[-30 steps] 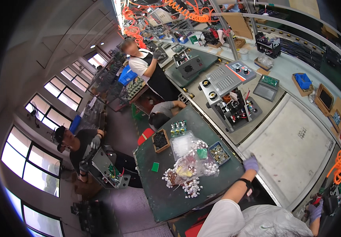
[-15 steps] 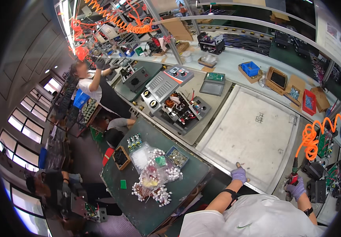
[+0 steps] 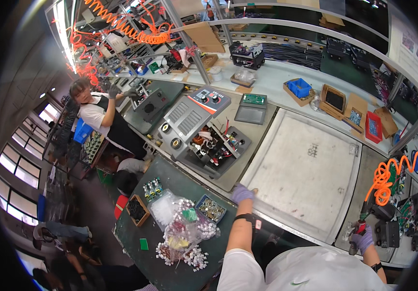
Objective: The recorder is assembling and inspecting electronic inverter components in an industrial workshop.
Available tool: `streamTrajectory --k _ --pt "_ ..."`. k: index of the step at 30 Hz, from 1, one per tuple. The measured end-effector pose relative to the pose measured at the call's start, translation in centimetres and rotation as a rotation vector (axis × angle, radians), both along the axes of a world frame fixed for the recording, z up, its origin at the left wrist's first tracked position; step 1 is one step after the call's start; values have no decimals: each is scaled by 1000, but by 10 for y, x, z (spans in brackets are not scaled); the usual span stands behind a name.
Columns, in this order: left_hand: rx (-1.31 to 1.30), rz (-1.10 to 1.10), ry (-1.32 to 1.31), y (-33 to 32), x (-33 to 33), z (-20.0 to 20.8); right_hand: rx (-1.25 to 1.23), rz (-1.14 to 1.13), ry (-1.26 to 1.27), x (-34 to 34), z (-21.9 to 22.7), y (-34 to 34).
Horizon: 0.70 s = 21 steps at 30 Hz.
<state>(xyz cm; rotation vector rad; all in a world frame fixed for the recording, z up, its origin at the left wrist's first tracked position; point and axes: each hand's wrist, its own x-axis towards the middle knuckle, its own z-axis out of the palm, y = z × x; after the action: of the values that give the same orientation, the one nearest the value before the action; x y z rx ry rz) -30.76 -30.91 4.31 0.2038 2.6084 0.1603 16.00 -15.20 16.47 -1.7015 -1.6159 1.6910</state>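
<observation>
My right hand [image 3: 364,239], in a purple glove, is closed round a red and black air screwdriver [image 3: 359,227] at the right; an orange coiled hose [image 3: 381,183] runs up from it. My left hand [image 3: 243,194], also gloved, is at the front edge of the bench, by the near left corner of a pale, scuffed board [image 3: 306,169]. Its fingers are partly hidden, but a bare fingertip sticks out apart and I see nothing held. Beyond it stands a grey machine [image 3: 187,116] with knobs on its panel, its side open on wires and copper coils.
A green table [image 3: 143,264] at the left bears bagged white connectors [image 3: 182,223] and a tray of small metal parts [image 3: 212,208]. Along the back stand a blue bin [image 3: 299,88], a red bin [image 3: 373,127] and cardboard boxes. A co-worker [image 3: 100,111] stands at the far left.
My left hand has moved left along the bench edge, from the pale board's front toward the grey machine. My right hand keeps the screwdriver. The whole view has shifted slightly.
</observation>
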Motion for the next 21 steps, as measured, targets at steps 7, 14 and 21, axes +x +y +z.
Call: streamTrajectory --k 7,14,21 --pt "-85 -368 -54 14 -9 -3 0 26 -42 -22 1 -11" --pt "-12 -211 -39 14 -25 -14 -40 -80 -88 -12 6 -16" --pt "14 -310 -127 16 -18 -18 26 -69 -194 -2 -26 -13"
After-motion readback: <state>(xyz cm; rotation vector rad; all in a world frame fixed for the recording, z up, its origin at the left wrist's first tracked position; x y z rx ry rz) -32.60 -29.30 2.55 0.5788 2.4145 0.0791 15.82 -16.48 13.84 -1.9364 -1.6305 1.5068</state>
